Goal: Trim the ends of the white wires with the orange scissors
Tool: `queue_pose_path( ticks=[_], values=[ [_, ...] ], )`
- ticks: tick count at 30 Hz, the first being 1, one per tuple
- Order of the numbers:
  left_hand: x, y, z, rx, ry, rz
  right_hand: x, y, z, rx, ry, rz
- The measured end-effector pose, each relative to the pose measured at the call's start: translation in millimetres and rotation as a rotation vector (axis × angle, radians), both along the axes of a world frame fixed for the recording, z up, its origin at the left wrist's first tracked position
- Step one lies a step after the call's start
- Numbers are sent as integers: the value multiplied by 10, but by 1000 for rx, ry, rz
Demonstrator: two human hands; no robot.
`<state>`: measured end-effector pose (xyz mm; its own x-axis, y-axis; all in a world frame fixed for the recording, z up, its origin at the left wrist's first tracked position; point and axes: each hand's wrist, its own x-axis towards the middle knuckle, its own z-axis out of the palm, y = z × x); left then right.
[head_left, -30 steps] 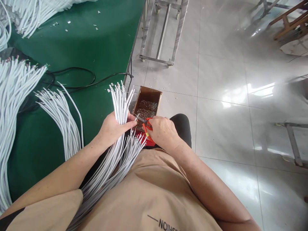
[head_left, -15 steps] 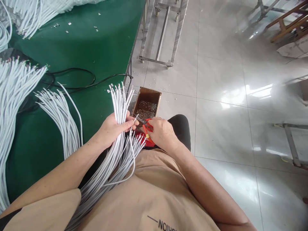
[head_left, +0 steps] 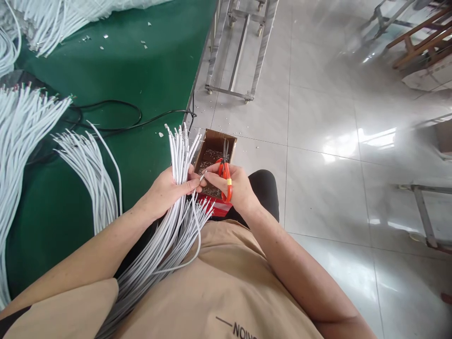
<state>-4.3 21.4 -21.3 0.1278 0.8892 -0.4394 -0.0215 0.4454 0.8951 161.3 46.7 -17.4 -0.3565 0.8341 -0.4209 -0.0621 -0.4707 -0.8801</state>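
Left hand (head_left: pixel 165 190) is wrapped tight around a thick bundle of white cables (head_left: pixel 180 155), thin and round, their cut ends fanned upward above the fist while the long tails spill down across the person's lap. One single cable (head_left: pixel 196 230) is peeled out of the bundle and loops low over the beige shirt, its tip rising to meet both hands. Right hand (head_left: pixel 235 186) pinches that tip between thumb and forefinger, right against the left thumb, and at the same time grips a pair of red-handled scissors (head_left: pixel 226 176) in the palm, blades shut and pointing up and away.

The bundle sits just off the edge of the green tabletop (head_left: pixel 141 70), over the lap. On that tabletop lie more heaps of white cables (head_left: pixel 21 127), a black cord (head_left: pixel 116 127) snaking between them, and small white scraps near the far side. To the right, glossy pale floor tiles (head_left: pixel 325 141) with window glare, a metal frame (head_left: pixel 240 56) on legs, wooden furniture far off.

Down on the floor just beyond the hands stands an open cardboard box (head_left: pixel 215 141), its bottom covered with small silvery offcuts. A red object (head_left: pixel 215 209) peeks out below the hands; hard to tell what it is.
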Motion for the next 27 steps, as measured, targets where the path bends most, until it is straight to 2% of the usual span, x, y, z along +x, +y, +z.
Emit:
queue_pose_path(
  ticks=[4, 7, 10, 14, 19, 27],
  values=[
    [-21, 9, 0, 85, 224, -16, -83, -51, -30, 88, -195, -98],
    [-21, 14, 19, 124, 364, -10, -103, -61, -24, 79, -198, -102],
    [4, 8, 42, 86, 247, 12, -63, -40, 7, -4, -90, -52],
    [32, -4, 51, -5, 35, 49, 0, -28, -9, -4, 37, -4],
    [21, 0, 44, -45, 5, 82, 15, -57, -88, 11, 85, -32],
    [25, 5, 47, -64, -16, 51, -13, -40, 3, -20, 14, -60]
  ],
)
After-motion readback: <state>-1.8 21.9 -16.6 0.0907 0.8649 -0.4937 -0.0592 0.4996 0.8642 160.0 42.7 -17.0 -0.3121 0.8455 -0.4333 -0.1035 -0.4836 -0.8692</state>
